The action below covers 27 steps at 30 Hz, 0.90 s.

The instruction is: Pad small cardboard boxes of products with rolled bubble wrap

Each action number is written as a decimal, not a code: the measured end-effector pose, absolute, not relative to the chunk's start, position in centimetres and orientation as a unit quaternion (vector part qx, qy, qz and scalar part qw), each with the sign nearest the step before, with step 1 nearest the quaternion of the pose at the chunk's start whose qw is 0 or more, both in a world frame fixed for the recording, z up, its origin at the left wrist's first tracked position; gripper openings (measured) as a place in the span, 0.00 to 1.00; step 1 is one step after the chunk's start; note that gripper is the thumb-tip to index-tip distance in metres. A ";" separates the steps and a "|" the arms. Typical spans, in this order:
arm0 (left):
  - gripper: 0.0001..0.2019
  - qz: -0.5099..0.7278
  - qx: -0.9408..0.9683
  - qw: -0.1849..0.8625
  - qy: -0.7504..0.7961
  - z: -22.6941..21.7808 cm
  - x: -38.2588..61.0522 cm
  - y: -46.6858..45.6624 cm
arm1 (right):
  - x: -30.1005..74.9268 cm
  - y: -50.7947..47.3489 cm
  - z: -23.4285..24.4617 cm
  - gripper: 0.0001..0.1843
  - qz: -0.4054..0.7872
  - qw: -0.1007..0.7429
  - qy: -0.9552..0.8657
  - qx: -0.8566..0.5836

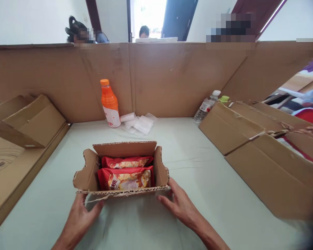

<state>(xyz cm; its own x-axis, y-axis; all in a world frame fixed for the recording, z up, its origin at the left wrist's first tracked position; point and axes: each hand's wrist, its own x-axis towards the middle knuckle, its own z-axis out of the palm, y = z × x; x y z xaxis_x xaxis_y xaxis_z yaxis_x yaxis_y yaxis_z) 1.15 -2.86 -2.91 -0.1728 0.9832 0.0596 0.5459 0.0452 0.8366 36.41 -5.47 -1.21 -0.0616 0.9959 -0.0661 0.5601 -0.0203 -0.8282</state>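
Observation:
A small open cardboard box (pixel 125 148) stands on the pale tabletop in front of me, its flaps up and its cut edges ragged. Inside it lie two red snack packets, a front packet (pixel 130 178) and a back packet (pixel 127 162). My left hand (pixel 79 213) holds the box by its front left corner, thumb toward the front face, other fingers partly hidden behind the side. At the front right corner my right hand (pixel 179 201) grips it likewise, fingertips hidden along the right side. A loose strip hangs from the front edge near my left thumb.
An orange bottle (pixel 111 104) and white plastic wrapping (pixel 141 124) lie near the back cardboard wall (pixel 169 80). A clear bottle (pixel 206 107) stands behind cardboard boxes (pixel 271 173) on the right. More cardboard (pixel 39 121) lines the left. People sit beyond the wall.

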 end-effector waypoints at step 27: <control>0.28 0.558 0.475 0.291 0.615 -6.5 6.3 12.5 | 37.0 16.2 -3.9 0.17 0.139 0.356 -0.719 -0.580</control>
<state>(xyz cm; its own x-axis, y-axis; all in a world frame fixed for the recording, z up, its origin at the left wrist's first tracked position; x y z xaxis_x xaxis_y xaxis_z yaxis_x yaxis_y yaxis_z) 6.29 12.54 -6.49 -0.3790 0.9093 0.1721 0.2586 -0.0745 0.9631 37.04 16.15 -3.91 -0.0738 0.9336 0.3507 0.7352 0.2885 -0.6134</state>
